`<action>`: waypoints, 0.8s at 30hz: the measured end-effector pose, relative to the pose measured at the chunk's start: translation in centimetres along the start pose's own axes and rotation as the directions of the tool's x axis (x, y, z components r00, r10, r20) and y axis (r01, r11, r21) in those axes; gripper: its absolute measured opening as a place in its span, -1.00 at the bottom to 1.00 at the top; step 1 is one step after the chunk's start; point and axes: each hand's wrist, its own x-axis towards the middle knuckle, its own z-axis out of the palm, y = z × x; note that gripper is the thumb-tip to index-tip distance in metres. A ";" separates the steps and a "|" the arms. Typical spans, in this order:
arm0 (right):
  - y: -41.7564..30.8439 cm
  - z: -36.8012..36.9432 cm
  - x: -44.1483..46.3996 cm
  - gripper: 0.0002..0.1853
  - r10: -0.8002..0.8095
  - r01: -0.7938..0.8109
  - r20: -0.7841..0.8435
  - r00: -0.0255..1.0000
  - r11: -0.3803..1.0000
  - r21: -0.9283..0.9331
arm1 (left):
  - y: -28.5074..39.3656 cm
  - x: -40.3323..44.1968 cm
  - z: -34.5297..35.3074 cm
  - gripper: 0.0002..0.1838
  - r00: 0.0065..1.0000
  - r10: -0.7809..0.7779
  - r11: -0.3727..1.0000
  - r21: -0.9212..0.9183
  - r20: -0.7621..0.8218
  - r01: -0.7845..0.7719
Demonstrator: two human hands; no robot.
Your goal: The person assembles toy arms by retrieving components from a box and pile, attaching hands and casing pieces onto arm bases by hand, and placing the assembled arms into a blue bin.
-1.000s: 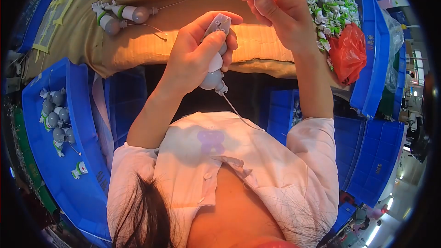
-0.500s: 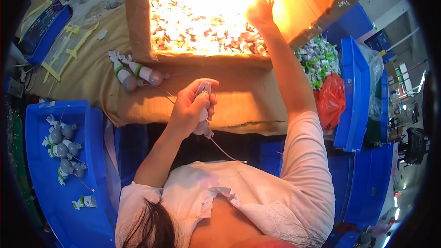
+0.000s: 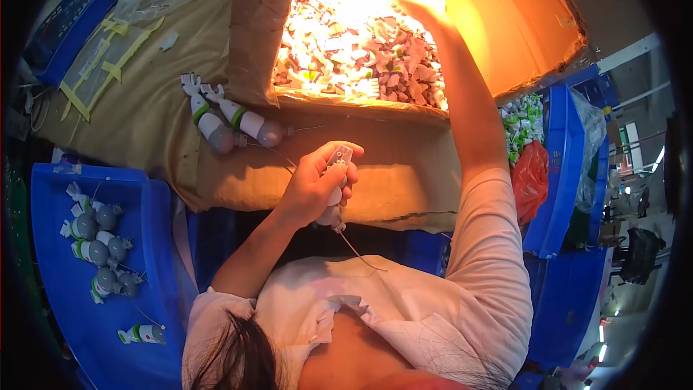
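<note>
Holding corded pc. (image 3: 330,217) w/ L hand (image 3: 310,189).

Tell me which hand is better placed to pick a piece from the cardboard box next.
Probably the right: the right hand reaches over the small pieces in the cardboard box, though glare blurs it. The left hand holds a grey-and-white assembly outside the box.

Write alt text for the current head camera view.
A person's left hand grips a grey-and-white piece with a thin cord, while the right hand, partly lost in glare, reaches into a brightly lit cardboard box of small parts. Two similar pieces lie near the box; others sit in a blue tray at left.
</note>
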 end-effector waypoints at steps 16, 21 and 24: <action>-9.7 -0.4 -23.8 -0.82 -0.227 -0.185 0.235 0.945 0.221 0.958 | 1.5 0.3 4.3 -0.73 0.905 0.421 0.906 0.077 -0.062 -0.416; -8.9 -0.9 -26.1 -0.79 -0.262 -0.089 0.148 0.954 0.224 0.970 | 1.1 -0.6 5.8 -0.72 0.921 0.389 0.920 0.067 -0.032 -0.386; -8.7 -0.7 -27.5 -0.78 -0.161 -0.012 0.061 0.985 0.290 0.957 | 0.8 -1.0 6.8 -0.71 0.927 0.374 0.925 0.076 -0.002 -0.373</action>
